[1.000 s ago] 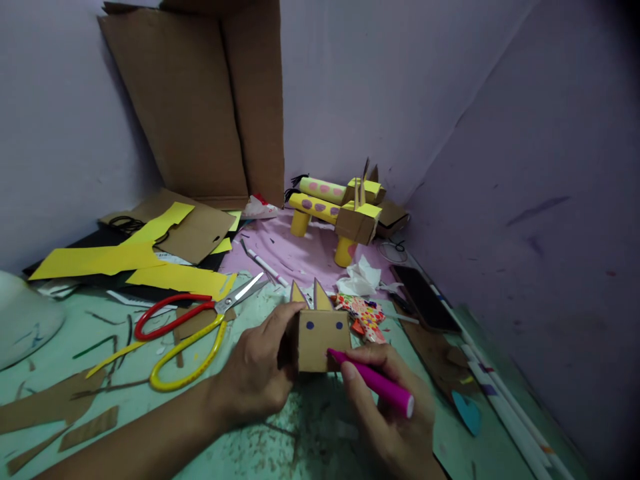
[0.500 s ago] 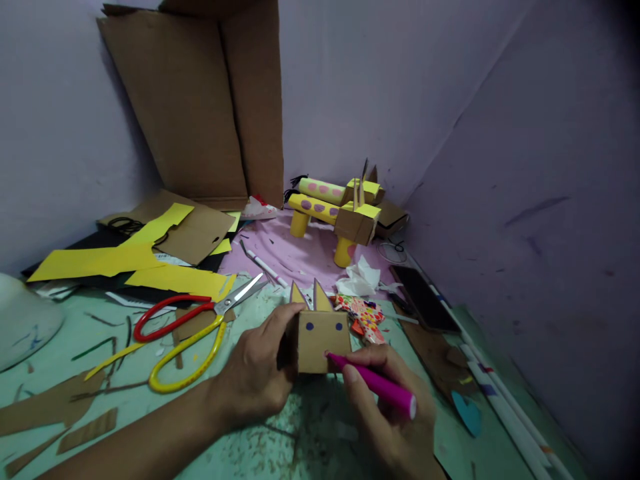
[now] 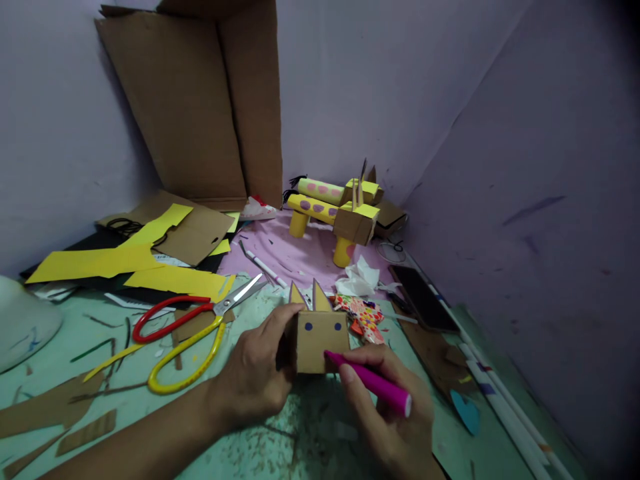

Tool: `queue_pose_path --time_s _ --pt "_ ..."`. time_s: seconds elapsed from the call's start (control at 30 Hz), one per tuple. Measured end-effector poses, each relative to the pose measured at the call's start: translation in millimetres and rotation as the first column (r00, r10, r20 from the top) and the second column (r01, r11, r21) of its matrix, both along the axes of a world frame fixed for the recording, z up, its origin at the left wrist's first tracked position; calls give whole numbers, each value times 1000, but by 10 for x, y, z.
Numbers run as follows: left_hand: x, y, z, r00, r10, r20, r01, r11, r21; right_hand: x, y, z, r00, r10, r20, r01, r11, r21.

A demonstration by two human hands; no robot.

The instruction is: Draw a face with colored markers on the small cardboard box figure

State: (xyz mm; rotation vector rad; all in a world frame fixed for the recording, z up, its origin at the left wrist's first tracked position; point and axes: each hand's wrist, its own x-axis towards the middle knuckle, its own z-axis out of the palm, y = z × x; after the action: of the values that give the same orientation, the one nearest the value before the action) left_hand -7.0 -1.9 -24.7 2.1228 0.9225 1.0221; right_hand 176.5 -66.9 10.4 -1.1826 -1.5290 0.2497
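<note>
A small brown cardboard box (image 3: 313, 345) has two blue dots on its front and two pointed ears (image 3: 321, 297) with pale yellow insides. My left hand (image 3: 261, 363) is closed around its left side. In my right hand (image 3: 393, 403) is a magenta marker (image 3: 375, 383), its tip touching the box front below and between the dots. My right fingertips lie close to the box's right edge. Beyond them, a colourful patterned piece (image 3: 364, 317) rests on the table.
Open scissors (image 3: 223, 307) with red and yellow handles lie left of my left hand. Yellow paper (image 3: 100, 261) and cardboard scraps (image 3: 87, 430) are further left. Two yellow animal figures (image 3: 315, 208) stand behind. At right are a phone (image 3: 424, 298) and a blue heart (image 3: 466, 412).
The marker and my right hand have shifted very slightly left, the tip still on the box front. The whole view has moved a little.
</note>
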Motion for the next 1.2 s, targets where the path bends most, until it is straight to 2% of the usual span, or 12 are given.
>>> queue_pose_path --time_s 0.07,0.17,0.27,0.43,0.63,0.87,1.0,1.2 --pt "2 5 -2 1000 -2 5 2 1000 13 0 -3 -6 1000 7 6 -7 1000 -2" --pt "5 17 -2 1000 -5 24 4 999 41 -30 -13 -12 997 -62 -42 61 998 -34" --pt "0 19 -6 1000 -10 25 9 1000 12 -41 -9 -5 994 -92 -57 90 995 -33" --pt "-4 12 -9 1000 -2 15 2 1000 8 -8 1 -3 1000 -15 9 15 1000 -13" --pt "0 15 -8 1000 -8 16 7 1000 28 -45 -28 -24 996 -77 -46 74 995 -68" --pt "-3 9 -16 1000 3 22 -4 999 40 46 12 7 994 17 109 -20 1000 21" --pt "-1 9 -15 1000 -3 15 2 1000 11 24 20 8 998 3 68 -6 999 44" --pt "-1 4 -1 1000 -6 21 5 1000 15 -8 3 -11 998 -69 -2 69 998 7"
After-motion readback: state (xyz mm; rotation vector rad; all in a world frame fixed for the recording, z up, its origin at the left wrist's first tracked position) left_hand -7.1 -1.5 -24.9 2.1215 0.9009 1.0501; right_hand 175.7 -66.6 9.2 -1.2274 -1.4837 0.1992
